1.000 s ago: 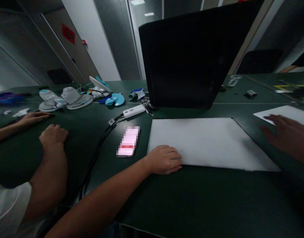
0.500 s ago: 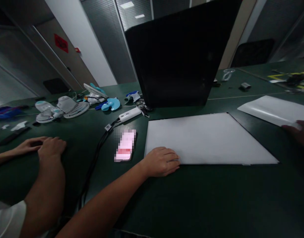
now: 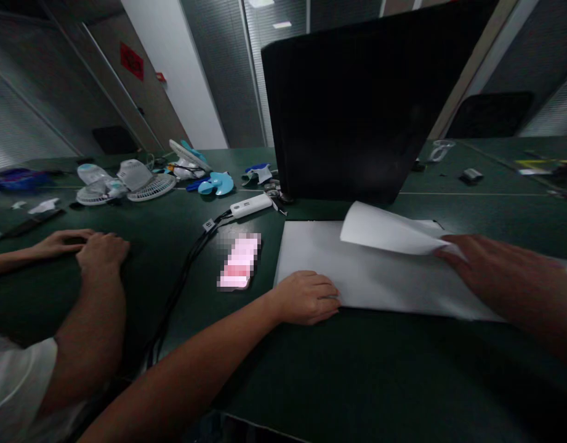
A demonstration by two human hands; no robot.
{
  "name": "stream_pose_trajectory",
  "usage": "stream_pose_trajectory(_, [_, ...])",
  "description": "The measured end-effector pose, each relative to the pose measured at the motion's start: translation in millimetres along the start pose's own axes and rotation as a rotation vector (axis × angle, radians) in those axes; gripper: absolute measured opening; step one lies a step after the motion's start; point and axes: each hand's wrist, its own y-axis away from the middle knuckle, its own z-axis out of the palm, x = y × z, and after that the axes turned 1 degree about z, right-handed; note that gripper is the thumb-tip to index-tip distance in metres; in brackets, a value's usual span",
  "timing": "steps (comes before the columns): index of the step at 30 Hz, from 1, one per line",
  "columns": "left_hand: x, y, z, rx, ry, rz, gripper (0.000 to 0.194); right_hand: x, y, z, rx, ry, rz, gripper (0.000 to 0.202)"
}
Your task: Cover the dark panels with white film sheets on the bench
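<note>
From the head view, I locate the flat white rectangular panel with thin dark edges [image 3: 315, 246] on the dark green tabletop [image 3: 357, 375], in front of the wide black upright screen-like slab [image 3: 352, 117]. I read the left hand [image 3: 308, 298] as palm down at the panel's near left corner, fingers together and bent at the near edge. I cannot tell whether it grips that edge or only rests there.

I read the right hand [image 3: 486, 264] as closed on the thin, flexible white sheet [image 3: 380, 231], pinching its right end between thumb and fingers. The sheet lies over the panel's far right portion in my view, its left end bowed upward. I cannot tell whether its underside touches the panel.

Left of the panel, I note the pink-screened, pixelated phone [image 3: 241, 261] flat on the tabletop. Beyond it is the white oblong device [image 3: 252, 205] with black cables [image 3: 186, 271]. Farther left, I see a co-worker's bare forearm [image 3: 103, 307], near the white fan parts [image 3: 151, 187] and the light-blue fan blade [image 3: 217, 183].
</note>
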Motion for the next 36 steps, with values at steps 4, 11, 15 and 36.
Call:
stream_pose_trajectory(4, [1, -2, -1.8, 0.018, -0.004, 0.017, 0.020, -77, -33, -1, 0.075, -0.013, -0.081, 0.048])
stream_pose_trajectory(11, [4, -7, -9.5, 0.108, -0.136, 0.119, 0.016, -113, -40, 26, 0.095, -0.150, -0.064, 0.054])
stream_pose_trajectory(15, [5, -10, -13.6, 0.137, -0.164, 0.125, 0.019, -116, -39, 25, 0.068, -0.207, -0.067, 0.056])
stream_pose_trajectory(36, [6, -5, -12.1, -0.106, -0.118, -0.046, 0.023, -9, -27, 35, -0.354, -0.257, 0.495, 0.077])
